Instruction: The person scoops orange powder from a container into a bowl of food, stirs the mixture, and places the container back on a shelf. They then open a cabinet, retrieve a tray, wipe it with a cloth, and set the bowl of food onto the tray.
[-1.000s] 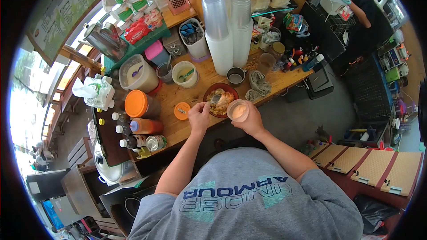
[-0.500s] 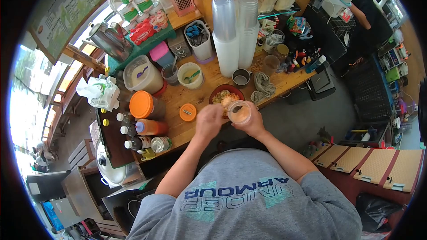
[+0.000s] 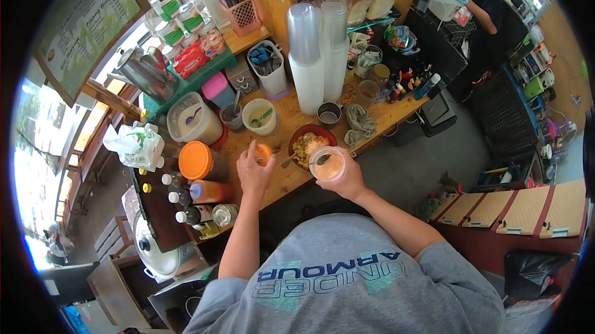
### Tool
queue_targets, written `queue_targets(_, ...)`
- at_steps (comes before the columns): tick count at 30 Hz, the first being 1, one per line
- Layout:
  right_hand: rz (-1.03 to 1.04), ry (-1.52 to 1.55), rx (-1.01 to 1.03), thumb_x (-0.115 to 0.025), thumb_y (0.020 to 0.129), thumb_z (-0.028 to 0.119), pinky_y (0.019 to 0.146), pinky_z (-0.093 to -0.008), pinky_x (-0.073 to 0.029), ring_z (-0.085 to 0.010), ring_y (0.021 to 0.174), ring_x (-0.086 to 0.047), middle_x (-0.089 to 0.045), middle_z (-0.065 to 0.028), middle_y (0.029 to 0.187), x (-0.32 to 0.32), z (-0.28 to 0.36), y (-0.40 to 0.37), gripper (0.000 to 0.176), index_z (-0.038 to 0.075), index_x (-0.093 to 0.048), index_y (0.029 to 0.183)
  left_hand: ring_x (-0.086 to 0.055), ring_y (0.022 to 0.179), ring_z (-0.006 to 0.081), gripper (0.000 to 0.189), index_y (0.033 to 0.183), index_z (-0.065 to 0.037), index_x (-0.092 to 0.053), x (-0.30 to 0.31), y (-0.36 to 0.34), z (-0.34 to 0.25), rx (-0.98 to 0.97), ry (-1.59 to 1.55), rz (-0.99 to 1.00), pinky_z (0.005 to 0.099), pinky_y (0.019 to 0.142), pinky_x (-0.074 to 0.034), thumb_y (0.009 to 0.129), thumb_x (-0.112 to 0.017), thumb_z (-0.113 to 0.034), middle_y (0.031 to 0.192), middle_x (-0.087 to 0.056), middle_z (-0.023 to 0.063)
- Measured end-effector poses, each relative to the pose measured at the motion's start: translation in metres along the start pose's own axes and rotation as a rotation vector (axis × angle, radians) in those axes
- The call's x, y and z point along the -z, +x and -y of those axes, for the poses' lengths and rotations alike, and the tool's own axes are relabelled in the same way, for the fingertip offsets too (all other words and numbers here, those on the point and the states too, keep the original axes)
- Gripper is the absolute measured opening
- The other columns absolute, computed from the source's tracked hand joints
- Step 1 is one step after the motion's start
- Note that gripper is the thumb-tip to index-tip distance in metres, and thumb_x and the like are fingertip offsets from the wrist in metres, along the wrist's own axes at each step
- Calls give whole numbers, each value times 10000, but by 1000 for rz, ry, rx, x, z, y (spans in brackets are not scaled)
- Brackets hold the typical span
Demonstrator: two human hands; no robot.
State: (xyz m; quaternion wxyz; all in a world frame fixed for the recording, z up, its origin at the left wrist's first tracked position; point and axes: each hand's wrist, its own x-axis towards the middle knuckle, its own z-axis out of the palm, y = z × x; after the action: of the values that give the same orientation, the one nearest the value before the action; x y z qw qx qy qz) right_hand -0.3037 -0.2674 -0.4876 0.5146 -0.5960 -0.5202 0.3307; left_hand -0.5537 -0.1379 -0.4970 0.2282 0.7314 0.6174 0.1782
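Head view: the clear plastic cup [image 3: 335,170] of orange sauce is tilted over the near right edge of a dark red bowl [image 3: 333,136]. The right hand [image 3: 349,181] grips its side with fingers curled around it. A dark utensil shows inside the cup. The bowl stands near the near edge of the wooden counter [image 3: 291,183], holding chopped food [image 3: 303,144] with a pale orange mound on its right part; a utensil [image 3: 286,163] lies across its left rim.

Left of the bowl, the left hand [image 3: 253,171] is raised with fingers parted and partly open, at the orange lid [image 3: 266,153]; whether they touch the lid or pinch something thin, I cannot tell.

Beyond the bowl are a metal mug [image 3: 329,114] and, to its right, a crumpled grey cloth [image 3: 360,124]. A tub [image 3: 260,118] with a green spoon stands farther left, beside a small cup [image 3: 232,116] and a large container [image 3: 194,122] with a purple spoon. Nearer at left are an orange-topped jar [image 3: 202,162] and an orange bottle [image 3: 213,192] on its side.

Tall stacks of plastic cups [image 3: 307,83] rise behind the mug, with a cutlery holder [image 3: 270,74] to their left and wrapped bread [image 3: 359,3] behind. Another person [image 3: 488,19] is at the far right.
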Motion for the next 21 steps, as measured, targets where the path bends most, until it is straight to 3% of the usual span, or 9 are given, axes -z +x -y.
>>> queue_targets(1, 36, -1, -25, -966, 645, 197, 1016, -391, -530, -279, 1204, -665, -674, -144, 1284, -1, 11, 4, 867, 47, -517, 1372, -588, 1188, 437, 731, 1491, -92, -551, 25, -10, -29, -47, -253, 38, 474, 1039, -494, 830, -780, -304, 1338, -580, 277)
queue_targets(3, 93, 6, -43, -955, 660, 212, 1017, -396, -527, -297, 1219, -658, -667, -154, 1288, -11, 24, 5, 848, 49, -519, 1369, -588, 1152, 437, 696, 1476, -95, -575, 53, -31, -84, -432, -255, 39, 475, 1036, -493, 833, -757, -290, 1296, -582, 277)
queue_targets(5, 75, -200, 165, -922, 699, 233, 999, -410, -530, -346, 1196, -660, -671, -169, 1247, -27, 35, 17, 790, 48, -528, 1357, -582, 1169, 441, 730, 1508, -123, -549, 66, -37, -111, -661, -110, 129, 484, 1036, -492, 832, -758, -304, 1302, -570, 282)
queue_targets(6, 164, -51, 69, -902, 715, 228, 977, -428, -530, -377, 1171, -658, -665, -180, 1221, -30, 49, 22, 754, 43, -535, 1347, -576, 1179, 447, 701, 1483, -129, -560, 68, -40, -119, -671, -81, 156, 492, 1035, -491, 841, -755, -331, 1309, -561, 283)
queue_targets(10, 115, -29, 193, -876, 743, 202, 957, -443, -526, -386, 1138, -660, -658, -186, 1193, -35, 77, 30, 699, 26, -540, 1329, -573, 1165, 456, 654, 1444, -131, -562, 88, -41, -131, -642, -126, 121, 505, 1018, -493, 859, -747, -356, 1306, -560, 284)
queue_targets(13, 102, -59, 179, -852, 769, 190, 959, -447, -515, -392, 1137, -648, -639, -200, 1196, -38, 82, 33, 660, 9, -536, 1320, -606, 1088, 443, 613, 1399, -128, -569, 97, -50, -148, -585, 5, 47, 512, 895, -556, 884, -723, -422, 1275, -578, 271)
queue_targets(16, 33, -79, 309, -839, 786, 195, 963, -444, -514, -409, 1122, -640, -630, -215, 1220, -40, 89, 39, 679, -6, -519, 1350, -647, 991, 488, 573, 1356, -100, -577, 98, -54, -169, -385, 145, -38, 537, 804, -574, 926, -657, -469, 1182, -608, 286)
queue_targets(19, 43, -37, 316, -845, 784, 204, 957, -449, -520, -408, 1116, -642, -620, -218, 1250, -27, 94, 46, 686, -1, -528, 1357, -659, 938, 491, 570, 1340, -83, -585, 108, -48, -193, -343, 179, 20, 538, 790, -572, 926, -653, -469, 1114, -622, 294)
queue_targets(21, -7, -157, 445, -855, 783, 231, 950, -428, -536, -376, 1117, -668, -643, -204, 1248, -5, 102, 53, 671, 14, -553, 1341, -666, 895, 490, 602, 1342, -65, -587, 110, -37, -202, -423, 141, -7, 532, 785, -569, 910, -659, -478, 1066, -628, 305)
